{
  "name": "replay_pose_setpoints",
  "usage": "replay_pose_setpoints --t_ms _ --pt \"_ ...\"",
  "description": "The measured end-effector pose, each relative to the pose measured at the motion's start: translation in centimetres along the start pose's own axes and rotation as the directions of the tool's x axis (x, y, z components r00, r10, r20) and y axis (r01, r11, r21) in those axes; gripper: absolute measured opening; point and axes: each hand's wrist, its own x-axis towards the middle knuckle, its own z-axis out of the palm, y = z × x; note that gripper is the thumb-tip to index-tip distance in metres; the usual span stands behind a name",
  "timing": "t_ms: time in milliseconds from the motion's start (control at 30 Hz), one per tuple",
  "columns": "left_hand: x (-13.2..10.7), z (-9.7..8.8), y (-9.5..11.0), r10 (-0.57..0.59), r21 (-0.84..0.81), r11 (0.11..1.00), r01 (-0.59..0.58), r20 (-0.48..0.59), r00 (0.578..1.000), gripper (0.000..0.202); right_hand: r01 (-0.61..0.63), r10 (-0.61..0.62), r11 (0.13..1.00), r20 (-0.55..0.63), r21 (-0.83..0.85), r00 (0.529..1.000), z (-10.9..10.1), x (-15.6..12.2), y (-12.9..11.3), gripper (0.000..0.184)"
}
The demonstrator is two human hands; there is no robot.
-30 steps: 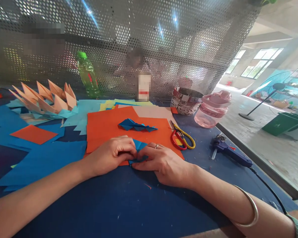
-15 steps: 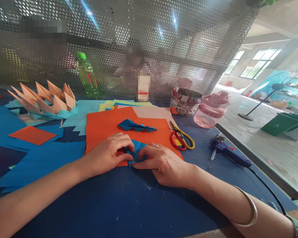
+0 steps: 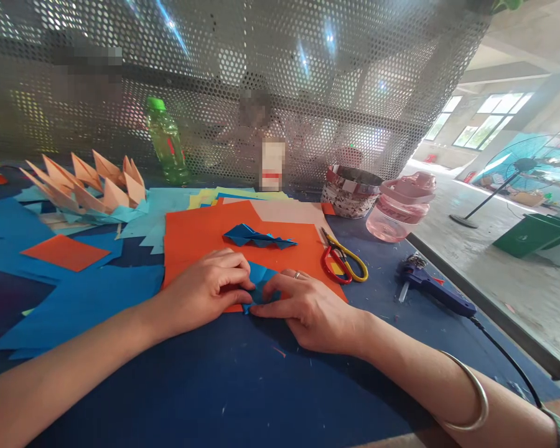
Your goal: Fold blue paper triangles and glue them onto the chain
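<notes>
**Both hands on one small blue paper**

The small blue paper [image 3: 262, 277] lies at the near edge of the big orange sheet [image 3: 196, 236], exactly between the two hands. The left hand [image 3: 210, 289] comes from the left w/ fingers curled in, and its fingertips pinch the left side of the paper. The right hand [image 3: 310, 308] comes from the right. Its fingers are longer stretched, and thumb and index close on the right and lower corner, so both hands grip the same piece and almost touch each other over it. Only the upper part of the paper shows; the rest is hidden under the fingers. There is a ring [image 3: 297, 274] on the right hand and a metal bangle [image 3: 471, 389] at the wrist.

Just behind the hands, on the same orange sheet, lies a folded blue zigzag piece [image 3: 256, 236], apart from them. To the right of the sheet are scissors [image 3: 344, 261] w/ red and yellow handles, then a blue glue gun [image 3: 432, 291] w/ its cable, approx. at the table edge. Further back stand a round tin [image 3: 350, 190] and a pink bottle [image 3: 401, 208] (side by side, nearly touching). At far left is a row of peach paper points [image 3: 88, 183], a small orange square [image 3: 65, 252] on blue sheets, and a green bottle [image 3: 165, 140] before the perforated metal screen [image 3: 354, 74]. All rests on the dark blue table [image 3: 242, 392].
</notes>
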Motion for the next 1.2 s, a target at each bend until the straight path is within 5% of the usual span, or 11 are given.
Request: replay_pose_setpoints --t_ms 733,1033,1200 --pt "0.18 -0.33 0.67 -0.066 0.014 0.998 0.065 0.035 0.997 0.001 -0.041 0.045 0.999 0.119 -0.032 0.992 -0.31 0.16 -0.89 0.05" --pt "0.47 0.12 1.02 -0.326 -0.171 0.931 0.323 0.014 0.945 0.004 -0.046 0.055 0.997 0.166 -0.059 0.985 -0.57 0.09 -0.95 0.056" --pt "0.47 0.22 0.87 -0.362 -0.149 0.925 0.35 -0.06 0.93 0.013 -0.052 0.06 0.997 0.172 -0.05 0.983 -0.63 0.17 -0.98 0.056"
